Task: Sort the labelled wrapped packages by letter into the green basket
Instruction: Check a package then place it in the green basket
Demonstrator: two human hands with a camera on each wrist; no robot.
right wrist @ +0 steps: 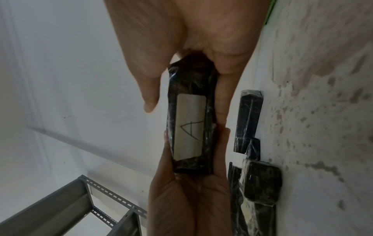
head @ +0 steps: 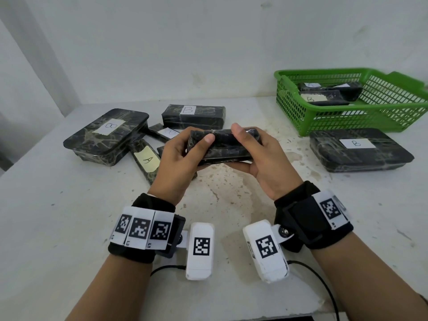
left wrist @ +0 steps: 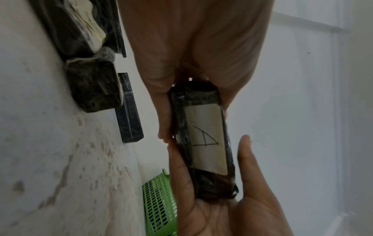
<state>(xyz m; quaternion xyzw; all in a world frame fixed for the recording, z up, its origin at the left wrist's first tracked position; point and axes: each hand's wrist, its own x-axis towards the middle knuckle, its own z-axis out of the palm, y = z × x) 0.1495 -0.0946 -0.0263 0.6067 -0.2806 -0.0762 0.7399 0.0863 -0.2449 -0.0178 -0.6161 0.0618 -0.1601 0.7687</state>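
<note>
Black-wrapped package (head: 223, 144): held above the desk (head: 69, 228) between both hands, long axis level, label turned away from the head camera, probably so the letter can be checked.
Label (left wrist: 206, 140): pale paper slip with a hand-drawn "A", readable in both wrist views.
Left hand (head: 183, 156): curled round the package's left end, thumb on top.
Right hand (head: 259, 156): curled round the right end, thumb on the upper edge, fingers underneath.
Green basket (head: 289, 107): far right of the desk, well apart from the hands; at least two wrapped packages inside, one marked "B".
Unsorted stock: flat tray marked "B" (head: 107, 135) at left, block marked "B" (head: 193, 115) behind the hands, slim bar marked "A" (head: 146, 159) beside the left hand, tray marked "B" (head: 359, 149) just in front of the basket.
Judgement: letter being read; sorting partly done.
</note>
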